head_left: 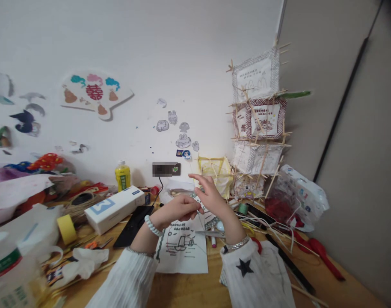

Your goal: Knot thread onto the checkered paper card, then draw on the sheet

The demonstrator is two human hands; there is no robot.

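Observation:
My left hand [182,208], with a pale beaded bracelet at the wrist, is closed, its thumb and fingertips pinched together. Whatever it pinches is too small to make out. Close against it, my right hand [211,194] has its index finger stretched out to the left and its fingers apart; no held object shows in it. Both hands are raised over a white paper sheet [182,263] with a sailboat drawing and handwriting. A pair of scissors [216,234] lies beside the sheet, partly hidden by my right wrist. Behind my hands is another patterned paper [211,221].
A tiered stick frame with paper panels [266,119] stands at the back right, near a yellow frame [226,175]. Left are a white box [115,209], yellow tape [67,229], a drink bottle [122,176] and a large jar [12,273]. Red ribbon [327,256] lies right.

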